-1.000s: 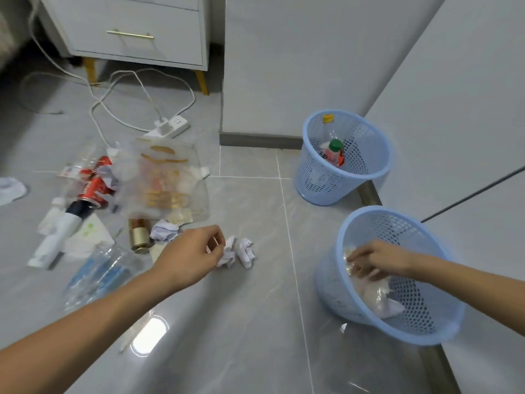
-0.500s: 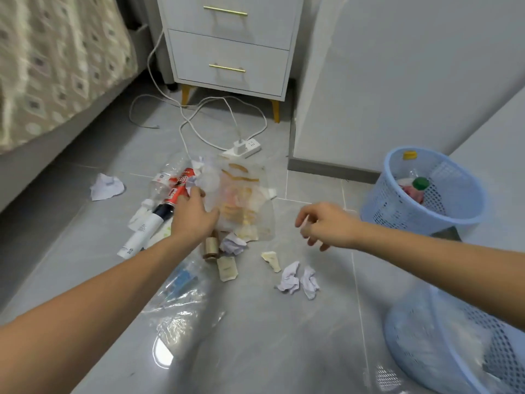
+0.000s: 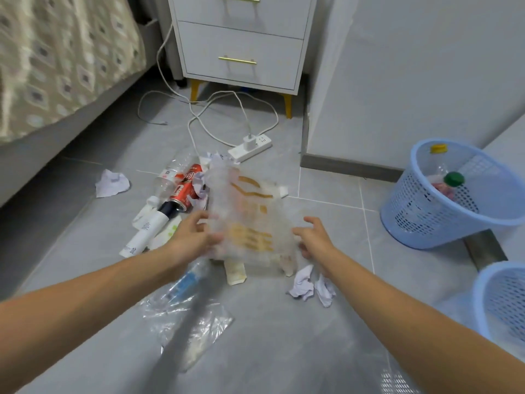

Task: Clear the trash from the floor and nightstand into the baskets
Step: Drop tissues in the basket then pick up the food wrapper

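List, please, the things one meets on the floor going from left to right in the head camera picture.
crumpled paper → white tube → red can → left hand → clear printed plastic bag → right hand → blue basket holding bottles

Two forearms show, both bare from the lower frame edge up to the wrists, with no sleeve, cuff, watch, bracelet or glove on either. The left hand (image 3: 191, 240) and the right hand (image 3: 314, 240) are bare too, and their fingers (image 3: 312, 222) carry no rings. The picture is slightly blurred, so nails and finer marks cannot be made out.
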